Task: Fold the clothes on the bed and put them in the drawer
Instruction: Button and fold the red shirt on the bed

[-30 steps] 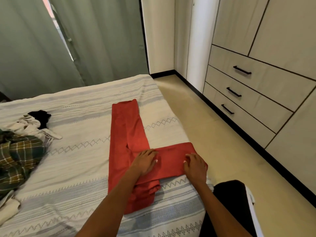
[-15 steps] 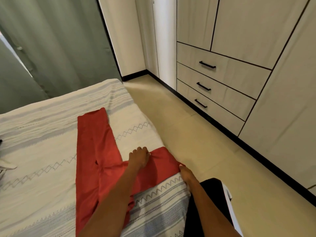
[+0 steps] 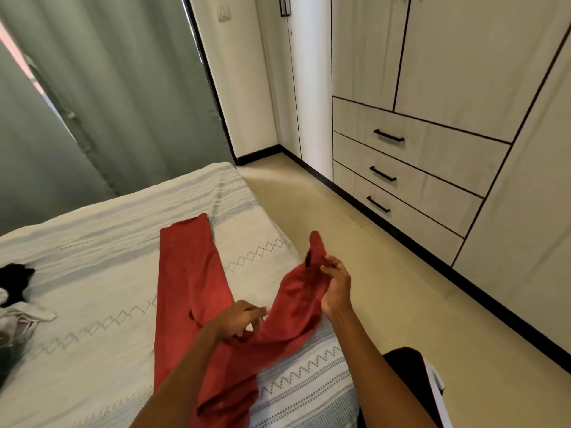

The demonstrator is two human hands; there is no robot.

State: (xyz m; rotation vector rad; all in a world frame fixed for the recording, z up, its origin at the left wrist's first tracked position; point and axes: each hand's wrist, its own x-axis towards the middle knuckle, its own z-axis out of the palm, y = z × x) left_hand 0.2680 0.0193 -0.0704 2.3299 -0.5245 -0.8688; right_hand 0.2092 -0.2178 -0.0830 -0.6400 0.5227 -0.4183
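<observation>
Red trousers (image 3: 191,273) at centre on a white bedspread (image 3: 92,273) with grey-blue zigzag and diamond bands. Grey-green curtains (image 3: 123,88) at 11 o'clock. Pale wood-grain drawers (image 3: 432,168) with black handles at 2 o'clock. Beige floor (image 3: 401,304). Black garment (image 3: 14,279) at 9 o'clock.

Your left hand (image 3: 239,319) is smeared by motion, so you cannot tell whether its fingers pinch the red trousers (image 3: 191,282) or only brush them. The trousers run out past the bottom edge. At the bed (image 3: 92,381)'s left edge, a pile of clothes (image 3: 15,298) is cut off, its pieces hard to tell apart.
</observation>
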